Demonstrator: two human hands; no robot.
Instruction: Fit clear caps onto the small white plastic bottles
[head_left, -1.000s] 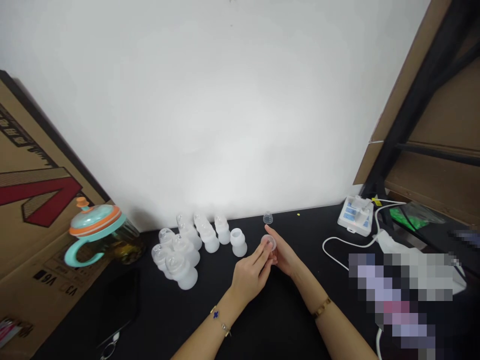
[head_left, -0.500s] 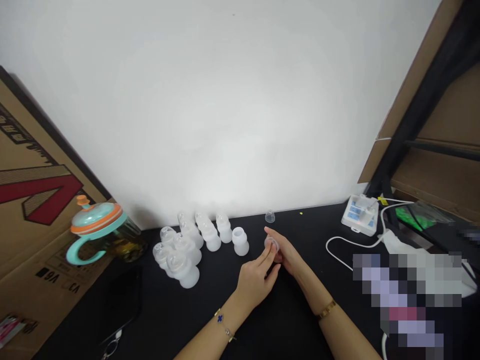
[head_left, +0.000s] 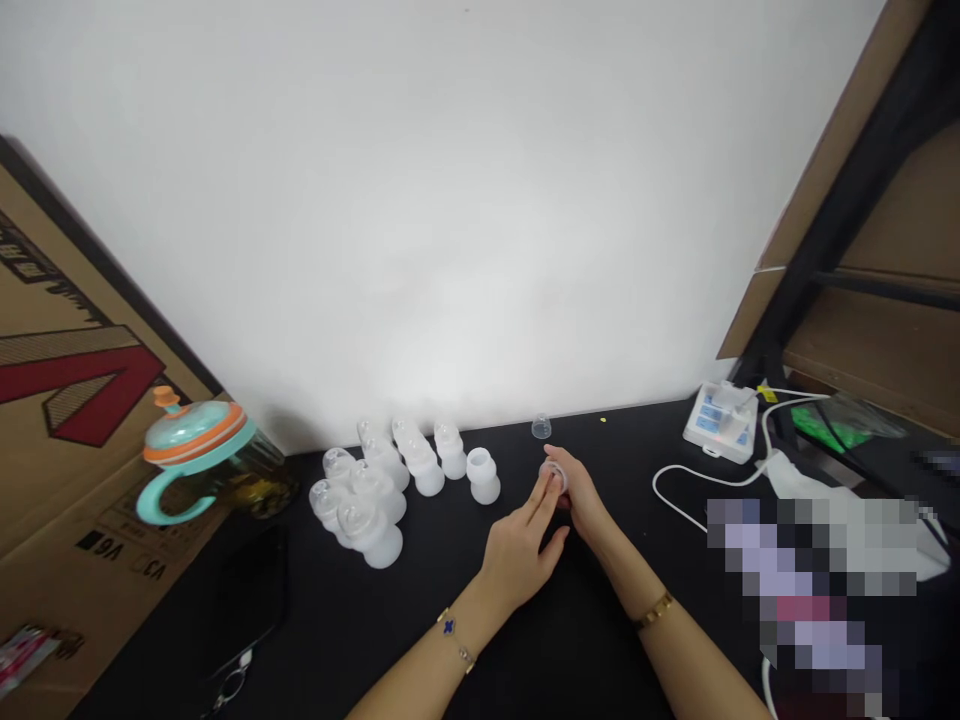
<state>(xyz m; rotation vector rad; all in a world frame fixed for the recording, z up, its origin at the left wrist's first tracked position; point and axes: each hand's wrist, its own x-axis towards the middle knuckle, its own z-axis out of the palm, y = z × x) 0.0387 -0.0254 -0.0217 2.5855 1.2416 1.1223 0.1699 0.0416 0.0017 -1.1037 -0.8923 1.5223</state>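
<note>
My right hand [head_left: 581, 495] is wrapped round a small translucent ring-shaped piece [head_left: 555, 474]. Two fingertips of my left hand [head_left: 523, 550] press into the opening of that piece, and its thumb stands apart. An open-necked white bottle [head_left: 484, 477] stands upright to the left of my hands. Beyond them, near the wall, a clear cap [head_left: 541, 427] rests on the black table [head_left: 570, 640]. Farther left, several white bottles with clear caps [head_left: 370, 530] stand close together in rows.
A teal and orange lidded jug [head_left: 199, 450] stands at the left by a cardboard box [head_left: 67, 480]. A dark phone [head_left: 251, 595] lies before it. At the right are a white power strip [head_left: 720, 422], a white cable [head_left: 679, 470] and a green item in a clear bag [head_left: 829, 430].
Both hands have moved slightly to the right and away from me with the translucent piece. My left fingertips remain in it.
</note>
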